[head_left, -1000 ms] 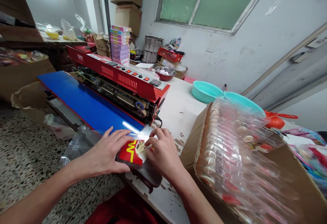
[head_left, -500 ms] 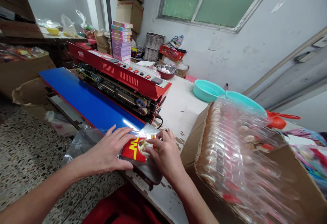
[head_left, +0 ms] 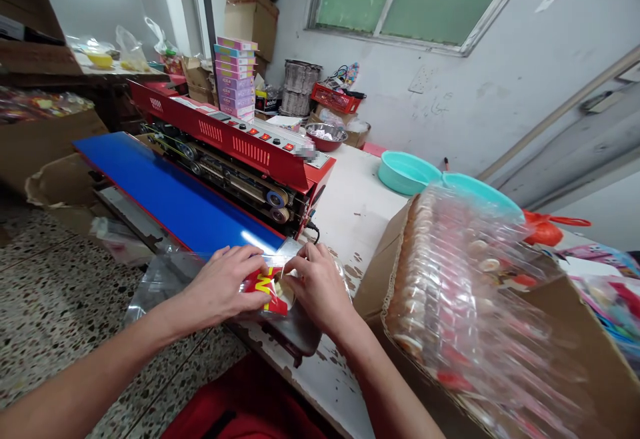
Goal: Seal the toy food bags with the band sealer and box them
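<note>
7 o'clock: red packet (head_left: 274,304), partly hidden by left hand (head_left: 229,285), right hand (head_left: 321,284) | 1 o'clock: window (head_left: 425,2), cut off by top edge

Your white table (head_left: 345,192), its surface chipped
Directly on it you have the red machine (head_left: 220,139), a bowl (head_left: 323,143), a teal basin (head_left: 406,182) with a second basin (head_left: 483,193) beside it, and, to your right, a brown carton (head_left: 380,275).

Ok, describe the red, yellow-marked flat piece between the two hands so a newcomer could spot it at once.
Find the long red metal machine and its flat blue belt. Near the belt's closest end, look between the bare left hand and bare right hand. The flat red printed piece stands out from the clear plastic film by its bold yellow zigzag.
</note>
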The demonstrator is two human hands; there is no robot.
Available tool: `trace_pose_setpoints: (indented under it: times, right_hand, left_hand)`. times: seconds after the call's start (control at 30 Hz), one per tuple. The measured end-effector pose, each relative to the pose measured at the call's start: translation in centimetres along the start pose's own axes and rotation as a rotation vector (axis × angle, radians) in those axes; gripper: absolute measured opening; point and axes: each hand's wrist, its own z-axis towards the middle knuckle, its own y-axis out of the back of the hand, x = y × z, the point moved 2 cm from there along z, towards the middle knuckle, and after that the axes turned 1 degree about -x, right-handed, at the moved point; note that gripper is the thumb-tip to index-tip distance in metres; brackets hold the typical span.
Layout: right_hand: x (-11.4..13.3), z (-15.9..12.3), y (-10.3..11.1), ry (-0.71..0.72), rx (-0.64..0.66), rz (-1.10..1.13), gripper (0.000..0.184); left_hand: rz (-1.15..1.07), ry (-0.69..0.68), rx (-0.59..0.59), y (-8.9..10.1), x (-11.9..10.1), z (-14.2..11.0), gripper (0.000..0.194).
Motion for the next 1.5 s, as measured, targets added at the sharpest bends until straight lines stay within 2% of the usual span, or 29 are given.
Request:
trace_pose_setpoints:
  times: [0.1, 0.2, 0.37, 0.47, 0.77, 1.0, 1.17, 1.27, 1.37, 1.5]
  right_hand:
    - [0.0, 0.1, 0.3, 0.015, 0.006, 0.031, 0.004]
    - [-0.2, -0.2, 1.4, -0.019, -0.023, 0.108, 0.007]
    - [-2.3, -2.6, 4.3, -0.252, -0.149, 0.369, 0.004]
    - [-3.7, -4.0, 4.9, -0.36, -0.209, 0.399, 0.01]
    - [-5.6, -4.4, 4.3, -0.463, -0.21, 0.301, 0.009]
    - [-5.6, -4.5, 3.9, -0.431, -0.076, 0.324, 0.01]
    - [-5.7, -4.3, 3.1, -0.477, -0.083, 0.497, 0.021]
    - [-5.6, -4.4, 2.7, -0.539, -0.139, 0.618, 0.033]
    - [-5.3, -4.5, 2.0, -0.587, -0.209, 0.577, 0.032]
    - [-5.3, -4.3, 0.9, -0.608, -0.243, 0.558, 0.027]
  left_hand:
    - [0.035, 0.038, 0.03, 0.3, -0.6, 0.5, 0.022]
    - [0.103, 0.044, 0.02, 0.4, -0.9, 0.4, 0.026]
    - [0.036, 0.042, 0.032, -0.1, -0.6, 0.2, 0.033]
    - [0.0, 0.057, 0.05, -0.4, -0.4, 0.4, 0.041]
    - [-0.014, 0.034, 0.019, -0.8, -0.3, 0.4, 0.038]
    - [-0.009, 0.055, 0.026, -0.6, 0.5, -0.1, 0.041]
    - [0.017, 0.052, 0.013, -0.3, 0.8, -0.4, 0.036]
    - [0.016, 0.029, -0.004, 0.2, 0.4, -0.8, 0.035]
    - [-0.009, -0.011, 0.036, 0.9, -0.1, -0.9, 0.039]
    - [-0.003, -0.084, 0.177, 1.9, -0.8, -0.4, 0.039]
